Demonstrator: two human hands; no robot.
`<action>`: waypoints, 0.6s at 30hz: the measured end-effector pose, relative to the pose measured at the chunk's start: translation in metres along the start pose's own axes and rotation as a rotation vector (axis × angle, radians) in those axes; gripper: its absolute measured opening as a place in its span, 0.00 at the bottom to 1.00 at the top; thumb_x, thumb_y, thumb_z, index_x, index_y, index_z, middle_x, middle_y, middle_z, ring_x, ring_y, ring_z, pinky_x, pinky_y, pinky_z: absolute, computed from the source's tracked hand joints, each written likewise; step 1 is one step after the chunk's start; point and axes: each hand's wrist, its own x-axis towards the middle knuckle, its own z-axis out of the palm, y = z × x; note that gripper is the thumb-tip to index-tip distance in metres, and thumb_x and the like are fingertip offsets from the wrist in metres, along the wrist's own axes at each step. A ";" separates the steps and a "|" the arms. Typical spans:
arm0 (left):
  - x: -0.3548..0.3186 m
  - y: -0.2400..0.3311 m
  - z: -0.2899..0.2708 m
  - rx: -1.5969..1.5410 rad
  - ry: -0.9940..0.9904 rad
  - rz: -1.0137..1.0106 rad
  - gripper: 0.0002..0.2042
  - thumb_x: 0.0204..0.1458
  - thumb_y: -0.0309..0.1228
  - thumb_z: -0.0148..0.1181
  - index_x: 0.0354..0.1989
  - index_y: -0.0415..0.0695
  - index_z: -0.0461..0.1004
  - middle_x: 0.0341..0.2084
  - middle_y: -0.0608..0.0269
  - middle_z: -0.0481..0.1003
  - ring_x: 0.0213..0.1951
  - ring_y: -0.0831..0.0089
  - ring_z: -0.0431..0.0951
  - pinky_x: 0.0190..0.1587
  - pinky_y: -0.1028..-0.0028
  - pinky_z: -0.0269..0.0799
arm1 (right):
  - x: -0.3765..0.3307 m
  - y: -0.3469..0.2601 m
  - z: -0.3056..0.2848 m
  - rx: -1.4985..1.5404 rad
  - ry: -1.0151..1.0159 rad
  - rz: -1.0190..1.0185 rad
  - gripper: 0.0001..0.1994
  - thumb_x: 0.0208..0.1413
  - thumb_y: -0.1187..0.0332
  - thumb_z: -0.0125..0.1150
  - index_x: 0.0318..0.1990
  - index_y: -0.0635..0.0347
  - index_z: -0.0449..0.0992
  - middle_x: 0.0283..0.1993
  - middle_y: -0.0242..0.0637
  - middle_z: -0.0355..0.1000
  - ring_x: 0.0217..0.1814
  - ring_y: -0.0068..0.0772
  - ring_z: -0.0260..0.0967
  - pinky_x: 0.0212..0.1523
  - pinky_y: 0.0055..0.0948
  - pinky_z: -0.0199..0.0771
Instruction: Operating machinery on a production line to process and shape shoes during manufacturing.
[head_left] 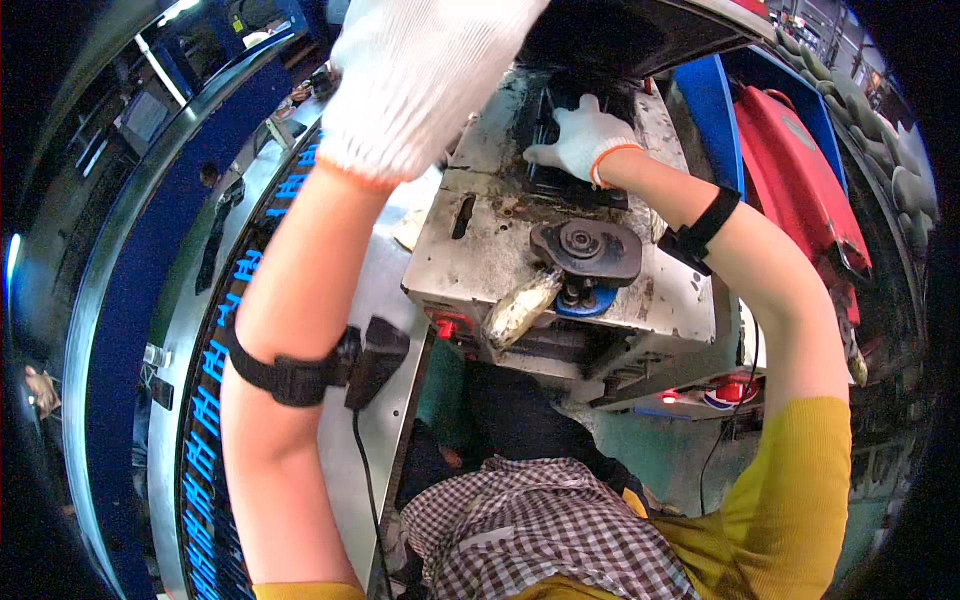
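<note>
Checked brown-and-white cloth [545, 540] covers the person's front, nearest the viewer, with a mustard sleeve [780, 500] at the right. Black straps [290, 380] ring both arms. The left hand [425, 90], in a white knit glove, is raised close to the camera; its fingers are cut off by the top edge, so whether it holds anything cannot be told. Below it, a row of blue prongs [205, 440] runs up the left side. Ahead stands a pale, stained metal machine top [490, 260], with a tape-wrapped handle [520, 308] at its front edge beside a dark rounded metal piece [600, 250]. Farther back on that top lies a dark metal fixture [560, 188]. Over it is the gloved right hand [590, 140], thumb and fingers spread apart. Beyond, to the right, a blue bin [710, 110] holds a long red object [800, 190].
</note>
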 end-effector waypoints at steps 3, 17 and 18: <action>0.031 0.018 0.019 0.405 -0.059 0.079 0.37 0.58 0.39 0.61 0.72 0.31 0.56 0.67 0.34 0.64 0.69 0.46 0.66 0.70 0.60 0.60 | 0.004 0.019 0.011 -0.003 0.076 -0.018 0.47 0.51 0.27 0.59 0.61 0.64 0.75 0.65 0.63 0.64 0.58 0.64 0.75 0.60 0.48 0.76; 0.115 -0.002 0.069 0.621 -0.556 0.112 0.23 0.53 0.49 0.62 0.46 0.41 0.81 0.46 0.42 0.81 0.50 0.46 0.81 0.55 0.55 0.76 | -0.029 0.016 -0.002 0.032 0.019 0.009 0.54 0.49 0.33 0.66 0.74 0.64 0.56 0.72 0.57 0.58 0.62 0.60 0.73 0.61 0.47 0.76; 0.114 -0.001 0.071 0.645 -0.589 0.094 0.24 0.54 0.50 0.60 0.46 0.41 0.81 0.46 0.42 0.81 0.49 0.46 0.81 0.54 0.55 0.76 | -0.032 0.013 -0.007 -0.023 -0.011 -0.031 0.53 0.50 0.33 0.65 0.73 0.65 0.58 0.72 0.58 0.59 0.61 0.61 0.74 0.60 0.47 0.76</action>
